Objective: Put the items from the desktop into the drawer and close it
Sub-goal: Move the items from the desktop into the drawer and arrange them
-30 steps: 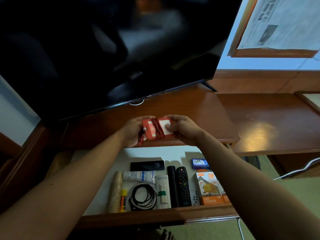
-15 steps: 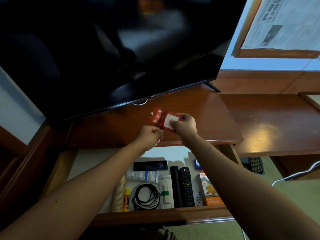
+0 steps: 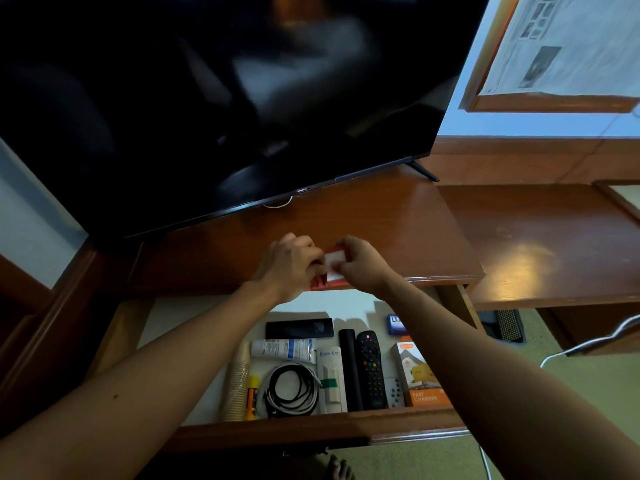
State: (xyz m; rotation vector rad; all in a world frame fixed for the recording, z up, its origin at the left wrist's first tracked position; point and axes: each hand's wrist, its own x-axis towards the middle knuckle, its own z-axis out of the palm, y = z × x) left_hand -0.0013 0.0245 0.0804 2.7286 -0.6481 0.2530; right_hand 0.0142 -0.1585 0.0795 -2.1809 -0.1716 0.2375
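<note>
A small red packet with a white label is held over the desktop's front edge by both hands. My left hand grips its left side and my right hand pinches its right side. Most of the packet is hidden by my fingers. Below them the drawer stands pulled out. It holds a stack of paper cups, a white tube, a coiled black cable, two black remotes, an orange charger box and a blue soap bar.
A large dark television stands on the wooden desktop just behind my hands. A lower wooden surface extends to the right. A white cable hangs at the right, above green floor. A bare foot shows below the drawer.
My left hand, which had dropped off the red packet, has come back up and closed on it. The packet has come down slightly toward the desk's front edge.
</note>
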